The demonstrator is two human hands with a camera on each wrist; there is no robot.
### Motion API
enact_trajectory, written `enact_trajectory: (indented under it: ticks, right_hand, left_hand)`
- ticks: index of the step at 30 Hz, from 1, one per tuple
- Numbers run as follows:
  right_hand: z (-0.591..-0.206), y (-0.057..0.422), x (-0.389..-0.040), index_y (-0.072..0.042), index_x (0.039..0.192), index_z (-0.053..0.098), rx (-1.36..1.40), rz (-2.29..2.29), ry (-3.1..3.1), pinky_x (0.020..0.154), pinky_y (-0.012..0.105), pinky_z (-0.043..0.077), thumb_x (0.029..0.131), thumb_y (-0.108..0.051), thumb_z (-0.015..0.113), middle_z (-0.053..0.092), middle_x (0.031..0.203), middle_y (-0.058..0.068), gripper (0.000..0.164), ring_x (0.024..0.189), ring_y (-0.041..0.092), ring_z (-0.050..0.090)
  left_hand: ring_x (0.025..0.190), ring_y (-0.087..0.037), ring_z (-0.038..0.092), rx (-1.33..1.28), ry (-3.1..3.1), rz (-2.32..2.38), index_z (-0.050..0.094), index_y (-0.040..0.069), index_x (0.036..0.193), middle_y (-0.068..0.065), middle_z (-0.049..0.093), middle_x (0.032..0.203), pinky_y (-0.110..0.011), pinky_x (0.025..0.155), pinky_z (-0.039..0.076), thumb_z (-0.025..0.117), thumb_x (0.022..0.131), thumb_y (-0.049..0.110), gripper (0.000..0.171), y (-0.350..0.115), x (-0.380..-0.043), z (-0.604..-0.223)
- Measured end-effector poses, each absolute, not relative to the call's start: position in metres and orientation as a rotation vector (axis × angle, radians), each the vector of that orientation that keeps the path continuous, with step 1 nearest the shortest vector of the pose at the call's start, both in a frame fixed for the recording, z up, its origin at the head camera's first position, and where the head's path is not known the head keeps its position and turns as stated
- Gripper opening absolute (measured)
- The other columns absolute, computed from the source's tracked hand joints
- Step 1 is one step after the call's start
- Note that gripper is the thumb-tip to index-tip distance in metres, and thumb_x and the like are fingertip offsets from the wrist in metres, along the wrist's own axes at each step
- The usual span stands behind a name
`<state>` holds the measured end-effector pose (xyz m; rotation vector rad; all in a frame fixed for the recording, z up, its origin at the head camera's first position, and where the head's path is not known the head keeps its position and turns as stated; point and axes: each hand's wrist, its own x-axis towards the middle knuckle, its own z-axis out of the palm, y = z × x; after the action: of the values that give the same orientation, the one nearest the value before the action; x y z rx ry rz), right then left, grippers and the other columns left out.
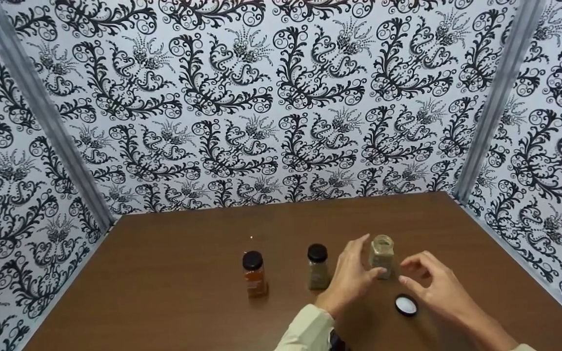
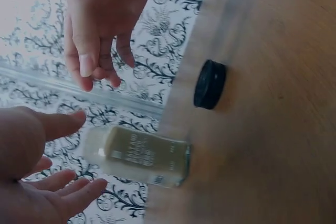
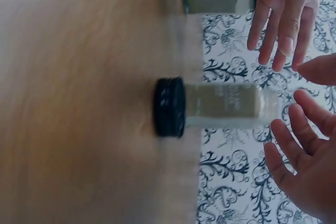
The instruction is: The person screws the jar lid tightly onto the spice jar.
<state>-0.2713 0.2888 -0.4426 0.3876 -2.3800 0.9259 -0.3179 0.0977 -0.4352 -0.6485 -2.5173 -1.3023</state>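
An uncapped glass spice jar (image 1: 382,258) with pale greenish-beige powder stands upright on the table, its mouth uncovered. Just left of it is my left hand (image 1: 351,278), fingers spread and thumb apart from them; the left wrist view shows a gap between this hand and the jar (image 2: 149,156). To the jar's right hovers my right hand (image 1: 434,285), fingers loosely bent and holding nothing. Its black lid (image 1: 406,305) lies on the table in front of the jar, white inside facing up. In the right wrist view, the lid (image 3: 169,107) hides the jar's base.
Left of my left hand stands a black-capped jar (image 1: 318,268) of greenish seasoning. Farther left is another black-capped jar (image 1: 255,275) with orange-red contents. The brown wooden table (image 1: 173,282) is bordered by patterned black-and-white walls (image 1: 232,97) at the back and sides.
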Motion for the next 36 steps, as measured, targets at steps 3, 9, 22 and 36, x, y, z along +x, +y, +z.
enact_trajectory:
  ticks: [3, 9, 22, 36]
  right_hand:
    - [-0.451, 0.292, -0.272, -0.018, 0.099, 0.068, 0.38, 0.941, -2.416, 0.073, 0.023, 0.046, 0.078, -0.009, 0.083, 0.061, 0.092, -0.007, 0.027, 0.082, 0.0, 0.055]
    - [-0.467, 0.294, -0.276, -0.018, 0.093, 0.067, 0.422, 0.872, -2.433, 0.07, 0.025, 0.045, 0.075, -0.01, 0.085, 0.056, 0.086, -0.012, 0.027, 0.08, 0.0, 0.052]
    - [-0.468, 0.3, -0.277, -0.006, 0.108, 0.065, 0.226, 0.862, -2.847, 0.073, 0.032, 0.046, 0.078, -0.042, 0.082, 0.058, 0.096, 0.005, 0.049, 0.083, 0.013, 0.053]
    - [-0.471, 0.299, -0.281, -0.014, 0.09, 0.066, 0.291, 0.757, -2.959, 0.068, 0.03, 0.042, 0.07, -0.034, 0.09, 0.058, 0.084, 0.0, 0.037, 0.078, 0.014, 0.05]
  left_hand:
    - [0.135, -0.026, 0.052, -0.605, -2.559, -1.335, 0.047, 0.012, 0.147, -0.008, 0.056, 0.145, -0.037, 0.113, 0.043, 0.084, 0.081, 0.026, 0.077, 0.102, -0.324, -0.441]
    - [0.136, -0.03, 0.051, -0.56, -2.55, -1.417, 0.043, 0.008, 0.148, -0.013, 0.053, 0.147, -0.041, 0.112, 0.043, 0.087, 0.078, 0.029, 0.085, 0.11, -0.337, -0.456]
    - [0.137, -0.03, 0.05, -0.512, -2.478, -1.539, 0.039, 0.012, 0.151, -0.013, 0.051, 0.149, -0.041, 0.113, 0.042, 0.088, 0.077, 0.023, 0.089, 0.135, -0.344, -0.466]
    - [0.109, -0.013, 0.065, -0.411, -2.43, -1.633, 0.062, 0.016, 0.125, 0.001, 0.071, 0.116, -0.026, 0.093, 0.052, 0.087, 0.076, 0.017, 0.054, 0.149, -0.354, -0.467]
